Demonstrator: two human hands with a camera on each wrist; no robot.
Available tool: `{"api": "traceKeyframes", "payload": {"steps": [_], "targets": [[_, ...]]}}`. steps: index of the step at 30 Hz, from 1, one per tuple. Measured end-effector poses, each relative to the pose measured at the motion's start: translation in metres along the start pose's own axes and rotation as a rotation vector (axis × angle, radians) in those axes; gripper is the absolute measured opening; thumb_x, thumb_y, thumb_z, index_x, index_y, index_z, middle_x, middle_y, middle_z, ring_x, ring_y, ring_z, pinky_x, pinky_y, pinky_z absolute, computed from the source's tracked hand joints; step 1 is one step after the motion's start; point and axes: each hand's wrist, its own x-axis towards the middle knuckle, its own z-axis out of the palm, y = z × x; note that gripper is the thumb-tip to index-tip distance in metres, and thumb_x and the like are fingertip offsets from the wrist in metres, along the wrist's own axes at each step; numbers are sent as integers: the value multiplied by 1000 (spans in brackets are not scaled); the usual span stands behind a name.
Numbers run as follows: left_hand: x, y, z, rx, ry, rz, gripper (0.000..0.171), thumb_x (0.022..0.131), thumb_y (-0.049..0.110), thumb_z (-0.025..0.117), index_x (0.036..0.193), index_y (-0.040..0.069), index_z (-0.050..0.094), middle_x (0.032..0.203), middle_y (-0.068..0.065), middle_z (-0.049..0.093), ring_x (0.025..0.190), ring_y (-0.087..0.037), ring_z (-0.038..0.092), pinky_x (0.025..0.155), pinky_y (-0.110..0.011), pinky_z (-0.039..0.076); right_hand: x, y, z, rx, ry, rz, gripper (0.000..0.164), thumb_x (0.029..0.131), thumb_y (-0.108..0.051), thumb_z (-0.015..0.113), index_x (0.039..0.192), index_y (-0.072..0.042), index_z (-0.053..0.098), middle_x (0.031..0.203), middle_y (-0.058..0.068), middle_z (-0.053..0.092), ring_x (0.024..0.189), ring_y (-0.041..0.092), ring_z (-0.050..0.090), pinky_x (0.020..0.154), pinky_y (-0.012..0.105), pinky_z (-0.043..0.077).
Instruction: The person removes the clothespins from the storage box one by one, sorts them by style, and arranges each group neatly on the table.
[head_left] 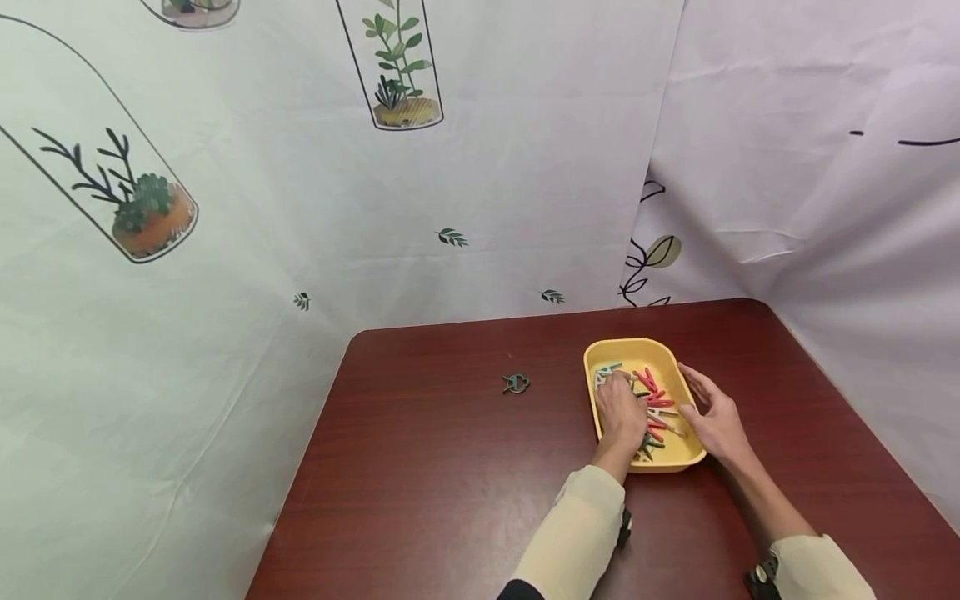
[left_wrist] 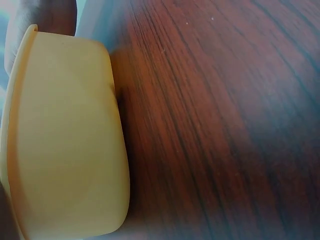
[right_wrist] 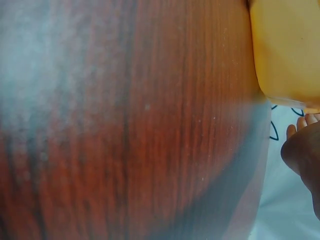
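Note:
A yellow tray (head_left: 682,454) stands on the table, holding red, white and green clothespins (head_left: 654,402). Over the tray's left half, my left hand (head_left: 624,412) reaches down among the clothespins. Its fingertips are hidden, so whether they pinch one does not show. My right hand (head_left: 718,421) holds the tray's right edge, thumb over the rim and fingers along the outside. The left wrist view has the tray's outer wall (left_wrist: 70,135) close up. Left of the tray lies a small dark green clip (head_left: 516,383), apart from both hands.
The dark red wooden table (head_left: 420,467) has rounded far corners. Behind it hangs a pale cloth (head_left: 510,192) printed with plants and leaves. More cloth, with folds, hangs along the right side.

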Motion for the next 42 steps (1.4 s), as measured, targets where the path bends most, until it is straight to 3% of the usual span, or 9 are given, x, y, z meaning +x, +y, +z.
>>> {"api": "traceKeyframes", "payload": {"steps": [7,17,35,42], "targets": [[-1,-1,-1,-109,45,-11,39,82,23,94,115,16,75,103,4,74,101,-16,69,94,-30,53,-1,-1,1,15,-4,8,65,91,19,62,153,9,47,152,35,50,131,-14,42,101,3,36],[0,0,-2,-204,56,-22,38,83,26,93,116,17,77,106,5,76,103,-12,69,91,-28,56,-1,-4,1,11,0,10,65,90,18,61,153,8,48,151,37,49,130,-16,43,100,3,36],[0,0,-4,-242,130,86,36,85,24,90,118,16,77,108,7,77,103,-11,71,92,-29,55,-1,-3,2,37,3,-10,68,88,23,60,153,8,48,151,37,49,131,-13,45,102,4,37],[1,1,-4,-237,139,95,40,85,25,90,121,18,76,108,10,76,103,-9,70,93,-28,54,0,-2,2,34,-2,-20,67,88,22,58,153,9,47,151,38,48,133,-13,45,103,5,37]]}}
